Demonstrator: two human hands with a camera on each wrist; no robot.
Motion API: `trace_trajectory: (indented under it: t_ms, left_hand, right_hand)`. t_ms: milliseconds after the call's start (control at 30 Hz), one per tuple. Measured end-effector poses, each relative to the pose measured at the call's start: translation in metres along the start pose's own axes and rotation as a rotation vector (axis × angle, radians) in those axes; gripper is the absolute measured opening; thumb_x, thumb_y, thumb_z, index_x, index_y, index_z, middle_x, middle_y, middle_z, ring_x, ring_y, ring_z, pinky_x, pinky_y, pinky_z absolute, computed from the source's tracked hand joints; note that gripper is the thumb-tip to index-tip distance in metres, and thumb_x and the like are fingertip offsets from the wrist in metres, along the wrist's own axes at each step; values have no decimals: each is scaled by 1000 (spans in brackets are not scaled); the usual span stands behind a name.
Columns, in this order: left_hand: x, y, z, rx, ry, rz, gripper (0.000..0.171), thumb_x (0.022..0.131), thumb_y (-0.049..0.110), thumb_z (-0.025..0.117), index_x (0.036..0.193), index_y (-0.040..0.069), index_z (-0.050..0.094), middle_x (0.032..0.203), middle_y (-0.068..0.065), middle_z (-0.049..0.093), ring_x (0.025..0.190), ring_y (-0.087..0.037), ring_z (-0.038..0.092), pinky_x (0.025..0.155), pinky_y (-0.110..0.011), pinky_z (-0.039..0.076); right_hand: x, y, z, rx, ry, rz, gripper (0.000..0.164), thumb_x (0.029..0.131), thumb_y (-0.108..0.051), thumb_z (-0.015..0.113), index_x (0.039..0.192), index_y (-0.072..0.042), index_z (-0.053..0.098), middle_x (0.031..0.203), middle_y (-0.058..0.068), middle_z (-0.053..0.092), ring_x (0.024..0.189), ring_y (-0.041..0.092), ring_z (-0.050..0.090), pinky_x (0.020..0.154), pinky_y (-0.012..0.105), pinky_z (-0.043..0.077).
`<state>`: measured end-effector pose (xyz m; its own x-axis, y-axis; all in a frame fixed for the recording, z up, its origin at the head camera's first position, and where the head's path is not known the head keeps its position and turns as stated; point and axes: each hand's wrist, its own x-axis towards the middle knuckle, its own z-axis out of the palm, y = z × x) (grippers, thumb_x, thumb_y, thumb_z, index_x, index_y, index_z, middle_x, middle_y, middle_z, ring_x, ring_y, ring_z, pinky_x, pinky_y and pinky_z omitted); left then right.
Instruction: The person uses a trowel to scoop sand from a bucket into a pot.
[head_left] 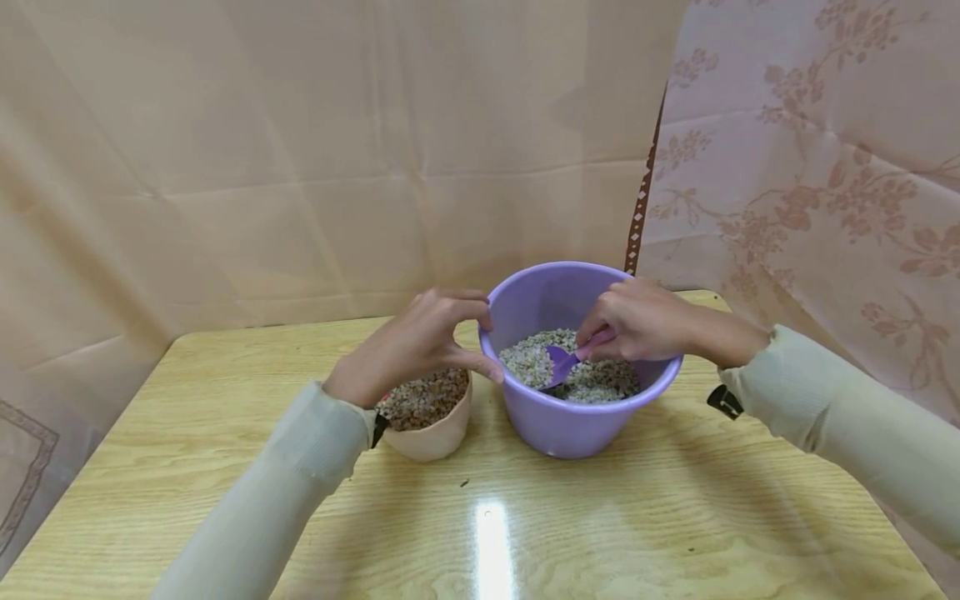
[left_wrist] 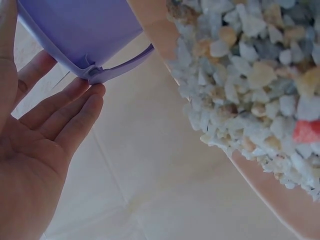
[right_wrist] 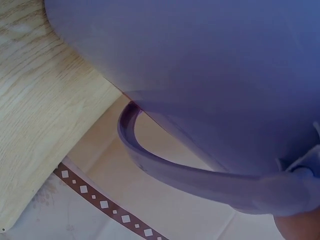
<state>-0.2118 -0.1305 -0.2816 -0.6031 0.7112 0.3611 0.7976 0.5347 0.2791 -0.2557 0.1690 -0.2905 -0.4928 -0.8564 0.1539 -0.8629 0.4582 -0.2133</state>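
Observation:
A purple bucket (head_left: 581, 429) with pale gravel (head_left: 600, 379) inside stands on the table. My left hand (head_left: 420, 337) holds the bucket's left rim, thumb toward the near side and fingers farther back. In the left wrist view, fingertips (left_wrist: 95, 95) touch the bucket near the end of its handle (left_wrist: 127, 65). Inside the bucket, my right hand (head_left: 637, 321) grips a purple scoop (head_left: 564, 364) by its handle, its bowl down in the gravel. The right wrist view mostly shows the bucket's outer wall (right_wrist: 200, 65); only a bit of skin appears at its lower right corner.
Left of the bucket, under my left wrist, stands a peach-coloured pot (head_left: 431, 442) filled with brownish gravel. Something red shows in it. A wooden table (head_left: 300, 508) carries both containers. Cloth curtains (head_left: 337, 167) hang behind and to the right, close to the table's far edge.

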Motion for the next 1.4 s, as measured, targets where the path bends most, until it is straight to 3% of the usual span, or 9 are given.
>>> trace_trajectory:
  t_ms: [233, 467, 933, 1400]
  left_hand:
    - [0, 0, -1, -5, 6, 7, 42, 66, 43, 87, 86, 11, 70, 99, -1, 71, 73, -8, 57, 76, -35, 44]
    - [0, 1, -1, -19, -1, 5, 42, 68, 45, 86, 86, 11, 69, 97, 0, 70, 71, -8, 53, 67, -28, 46]
    - [0, 1, -2, -18, -8, 4, 42, 69, 45, 85, 87, 10, 70, 99, -1, 70, 73, -8, 56, 67, -27, 48]
    - [-1, 1, -1, -13, -5, 0, 42, 69, 46, 85, 87, 11, 70, 100, -1, 71, 75, -8, 56, 69, -29, 48]
  right_hand:
    - [-1, -1, -4, 2, 9, 6, 9, 82, -22, 83, 90, -22, 81, 77, -18, 72, 59, -7, 57, 53, 22, 45]
    - [-3, 0, -8, 20, 39, -5, 12, 81, -19, 83, 93, -21, 82, 83, -13, 75, 68, -6, 65, 59, 22, 50]
    - [-7, -1, -10, 39, 49, 24, 11, 82, -20, 83, 93, -22, 81, 80, -17, 73, 62, -7, 60, 54, 22, 47]
    - [-10, -2, -12, 66, 66, 38, 11, 83, -21, 82, 95, -22, 81, 85, -15, 75, 70, -7, 66, 62, 21, 52]
